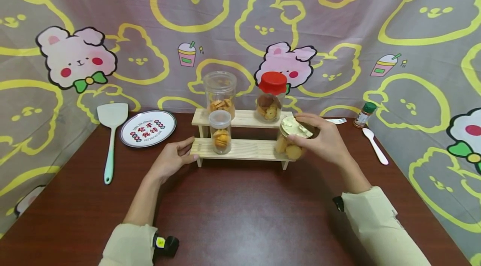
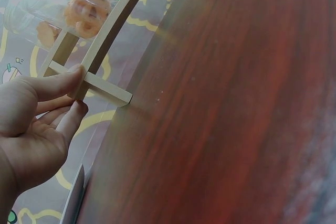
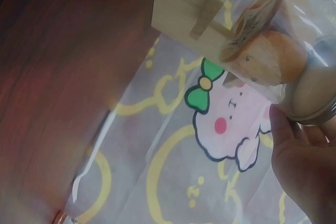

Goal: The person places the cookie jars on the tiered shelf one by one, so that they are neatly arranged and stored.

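My left hand (image 1: 170, 160) pinches the left end of a two-tier wooden rack's lower board (image 1: 251, 149); the thumb (image 2: 60, 85) is on one face and the fingertips on the other. My right hand (image 1: 326, 140) grips a clear cookie jar (image 1: 288, 149) around its pale gold lid, at the right end of the lower board. Round cookies (image 3: 273, 59) show through its wall in the right wrist view. On the lower board stands a small jar of orange snacks (image 1: 221, 137). Above it are a larger lidded jar (image 1: 219, 95) and a red-topped jar (image 1: 269, 105).
To the left lie a spatula (image 1: 112, 132) with a mint handle and a white oval plate (image 1: 148, 129) with printed characters. At right are a fork (image 1: 338, 121), a green-capped spice bottle (image 1: 364, 115) and a white spoon (image 1: 375, 147). A patterned curtain (image 1: 233, 15) hangs behind.
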Demonstrator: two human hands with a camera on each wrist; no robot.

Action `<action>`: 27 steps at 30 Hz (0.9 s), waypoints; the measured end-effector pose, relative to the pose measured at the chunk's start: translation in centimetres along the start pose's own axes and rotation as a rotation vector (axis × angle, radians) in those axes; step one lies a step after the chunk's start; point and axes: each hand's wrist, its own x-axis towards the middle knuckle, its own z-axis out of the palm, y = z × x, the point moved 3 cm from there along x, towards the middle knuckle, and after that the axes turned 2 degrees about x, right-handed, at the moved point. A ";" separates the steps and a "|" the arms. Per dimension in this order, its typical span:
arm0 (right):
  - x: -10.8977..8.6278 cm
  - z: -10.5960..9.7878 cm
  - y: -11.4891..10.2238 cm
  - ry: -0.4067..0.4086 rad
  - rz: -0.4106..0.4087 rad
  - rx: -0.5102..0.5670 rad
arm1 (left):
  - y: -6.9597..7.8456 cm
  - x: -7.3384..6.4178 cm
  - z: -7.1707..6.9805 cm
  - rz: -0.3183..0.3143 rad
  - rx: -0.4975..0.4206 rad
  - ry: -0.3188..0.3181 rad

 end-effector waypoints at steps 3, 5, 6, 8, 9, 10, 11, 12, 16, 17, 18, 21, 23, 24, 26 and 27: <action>0.2 0.5 -0.3 0.007 -0.015 0.016 | 0.1 0.0 0.0 0.001 -0.002 0.001; 0.3 0.9 -0.5 0.009 -0.017 0.022 | 0.1 0.0 0.0 0.000 -0.003 0.000; 0.3 1.1 -0.6 0.008 -0.018 0.026 | 0.1 0.0 0.0 -0.001 -0.003 0.000; 0.4 1.5 -0.7 0.004 -0.023 0.035 | 0.1 -0.1 0.0 -0.006 -0.002 0.000; 0.5 1.7 -0.8 0.003 -0.026 0.037 | 0.1 -0.1 0.0 -0.009 -0.002 0.001; 0.5 1.9 -0.9 0.003 -0.032 0.040 | 0.0 -0.1 0.0 -0.011 -0.001 0.001; 0.5 2.0 -1.0 0.005 -0.037 0.043 | 0.0 -0.1 0.0 -0.013 0.000 0.001; 0.6 2.2 -1.0 0.007 -0.043 0.045 | 0.0 0.0 0.0 -0.014 -0.001 0.000; 0.7 2.7 -1.4 0.021 -0.063 0.058 | 0.0 0.0 0.1 -0.014 0.002 -0.001; 0.7 2.9 -1.5 0.024 -0.068 0.062 | 0.0 0.0 0.0 -0.014 0.004 0.000; 0.7 3.0 -1.6 0.026 -0.071 0.066 | 0.0 0.0 0.0 -0.013 0.005 0.001; 0.8 3.5 -1.9 0.030 -0.082 0.075 | 0.0 0.0 0.0 -0.010 0.008 0.003; 0.8 3.8 -2.1 0.029 -0.082 0.070 | 0.0 0.0 0.0 -0.005 0.007 0.003; 0.8 3.9 -2.1 0.027 -0.081 0.067 | 0.0 0.0 0.0 -0.004 0.007 0.003; 0.9 4.2 -2.2 0.024 -0.083 0.061 | 0.1 0.0 0.0 -0.002 0.008 0.003; 0.9 4.3 -2.3 0.024 -0.086 0.059 | 0.1 0.0 0.0 -0.001 0.009 0.003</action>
